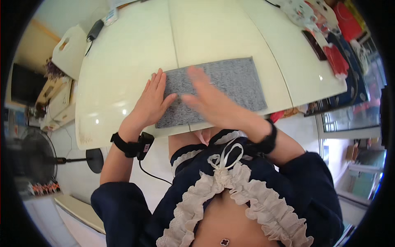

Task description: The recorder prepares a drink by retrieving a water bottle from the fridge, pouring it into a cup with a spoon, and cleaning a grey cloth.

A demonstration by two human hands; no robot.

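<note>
A grey cloth (pixel 234 80) lies flat on the glossy white table (pixel 129 46), its near edge close to the table's edge. My left hand (pixel 154 98) rests at the cloth's left end, fingers pointing away from me and thumb apart, holding nothing. Over the cloth's middle is my right hand (pixel 206 95), blurred, with its thumb spread and nothing in it. Whether the right palm touches the cloth I cannot tell. Each wrist wears a black strap, and a small black device with a cable sits on the left one.
A black cylindrical object (pixel 95 30) lies at the table's far left, by a white chair back (pixel 69 49). At the right are a dark phone-like object (pixel 314 45), a red packet (pixel 336 60) and plastic bags (pixel 297 14). A black fan (pixel 38 156) stands at the left on the floor.
</note>
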